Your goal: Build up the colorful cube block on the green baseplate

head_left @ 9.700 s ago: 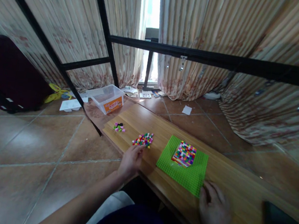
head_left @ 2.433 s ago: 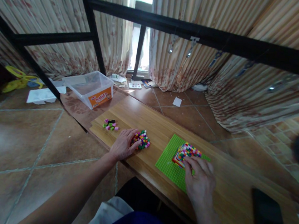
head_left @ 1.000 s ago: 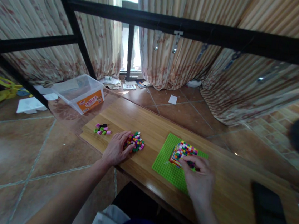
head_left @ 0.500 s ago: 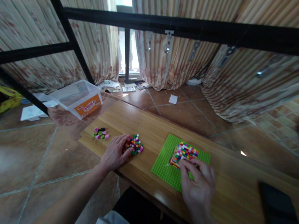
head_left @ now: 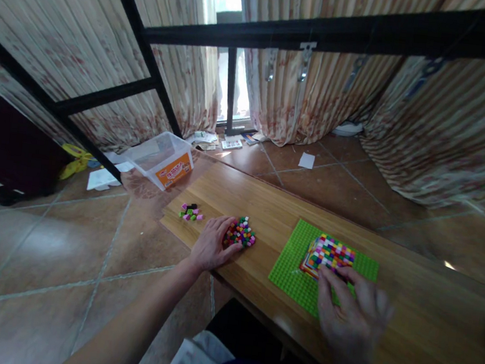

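My left hand (head_left: 214, 243) rests on the wooden table with thumb and fingers apart, curved round the near-left side of a pile of small multicoloured bricks (head_left: 245, 236). To the right lies a green studded baseplate (head_left: 286, 269) bearing a low block built of colourful bricks (head_left: 330, 251). My right hand (head_left: 353, 305) is over the baseplate's near-right part, its thumb and fingertips drawn together at the block's near edge. Whatever sits between those fingertips is hidden.
A smaller group of pink, green and black bricks (head_left: 190, 212) lies near the left end of the table (head_left: 241, 190). Beyond that end stands a clear plastic bin (head_left: 158, 155) with an orange label. A black metal frame (head_left: 259, 32) crosses in front of the curtains.
The whole view has shifted, so the table and both hands appear farther right. My left hand stays by the loose pile; my right hand stays at the block's near edge.
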Demonstrator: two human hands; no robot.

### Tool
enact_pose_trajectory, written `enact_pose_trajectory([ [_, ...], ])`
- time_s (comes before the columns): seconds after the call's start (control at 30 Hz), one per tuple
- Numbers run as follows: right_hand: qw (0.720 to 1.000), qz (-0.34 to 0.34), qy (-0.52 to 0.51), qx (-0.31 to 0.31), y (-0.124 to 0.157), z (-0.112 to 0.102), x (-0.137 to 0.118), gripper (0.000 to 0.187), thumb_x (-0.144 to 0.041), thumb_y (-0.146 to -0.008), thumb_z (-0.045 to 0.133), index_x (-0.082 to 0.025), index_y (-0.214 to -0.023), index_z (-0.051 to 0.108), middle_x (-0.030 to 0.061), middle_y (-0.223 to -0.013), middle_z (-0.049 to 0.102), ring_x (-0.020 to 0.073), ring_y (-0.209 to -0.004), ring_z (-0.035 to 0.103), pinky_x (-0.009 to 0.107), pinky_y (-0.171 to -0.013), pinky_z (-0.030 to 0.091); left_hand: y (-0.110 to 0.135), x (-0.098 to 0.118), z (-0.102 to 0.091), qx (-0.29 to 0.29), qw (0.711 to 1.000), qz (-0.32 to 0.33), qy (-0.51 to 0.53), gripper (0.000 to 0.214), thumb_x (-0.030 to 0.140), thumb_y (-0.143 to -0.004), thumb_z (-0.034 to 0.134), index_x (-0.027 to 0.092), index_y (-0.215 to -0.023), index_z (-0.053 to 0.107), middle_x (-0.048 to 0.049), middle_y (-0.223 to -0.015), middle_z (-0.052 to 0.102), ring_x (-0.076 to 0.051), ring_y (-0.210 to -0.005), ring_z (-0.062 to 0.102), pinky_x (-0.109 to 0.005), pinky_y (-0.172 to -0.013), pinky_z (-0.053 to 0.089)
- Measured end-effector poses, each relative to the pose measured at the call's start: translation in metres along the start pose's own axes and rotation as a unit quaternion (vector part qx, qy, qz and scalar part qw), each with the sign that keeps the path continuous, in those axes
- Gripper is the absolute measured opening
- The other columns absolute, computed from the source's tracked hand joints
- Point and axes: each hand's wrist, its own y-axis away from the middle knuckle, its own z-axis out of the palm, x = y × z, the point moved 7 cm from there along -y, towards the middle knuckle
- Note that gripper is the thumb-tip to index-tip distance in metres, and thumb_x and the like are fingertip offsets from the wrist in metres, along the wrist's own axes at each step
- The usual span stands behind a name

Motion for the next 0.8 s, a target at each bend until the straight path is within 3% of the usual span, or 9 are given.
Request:
enact_pose_trajectory([
  [0.33,0.999,0.021,-0.002,-0.03,-0.007,-0.013,0.001,0.021,-0.029,-0.088,0.07,-0.023,-0.107,0.073,0.0082,-0.106,0.07,0.023,-0.093,0.063,0.037,-0.081,0.044,0.0,0.0,0.002,-0.011,1.0,-0.005,-0.006,0.071,0.057,-0.086,0.064,0.016,-0.142,0.048,-0.0158,-0.141,0.054,-0.033,-0.131,0.049,-0.05,-0.113,0.035],
  [0.5,0.995,0.045,-0.085,0.008,-0.005,-0.033,-0.025,0.03,-0.019,-0.088,0.068,-0.019,-0.118,0.067,0.0096,-0.103,0.07,0.0217,-0.094,0.064,0.037,-0.084,0.048,-0.001,0.001,0.001,-0.01,1.0,-0.01,0.0,0.065,0.056,-0.09,0.058,0.016,-0.141,0.049,-0.0152,-0.14,0.055,-0.032,-0.13,0.05,-0.05,-0.114,0.035],
  [0.67,0.961,0.069,-0.229,-0.139,0.023,0.0,-0.077,0.022,-0.02,-0.093,0.058,-0.021,-0.113,0.068,0.0088,-0.107,0.068,0.0211,-0.101,0.062,0.038,-0.089,0.051,-0.001,0.002,0.0,-0.007,1.0,-0.011,0.008,0.057,0.051,-0.095,0.052,0.016,-0.14,0.05,-0.015,-0.139,0.057,-0.03,-0.129,0.051,-0.048,-0.113,0.036],
  [0.8,0.935,0.121,-0.265,-0.204,0.022,0.042,-0.091,0.025,-0.025,-0.097,0.049,-0.019,-0.112,0.068,0.0119,-0.109,0.067,0.0233,-0.103,0.062,0.042,-0.09,0.051,-0.001,0.002,0.0,0.004,1.0,-0.012,0.027,0.051,0.045,-0.097,0.049,0.015,-0.138,0.052,-0.0154,-0.138,0.058,-0.029,-0.128,0.052,-0.048,-0.112,0.037],
])
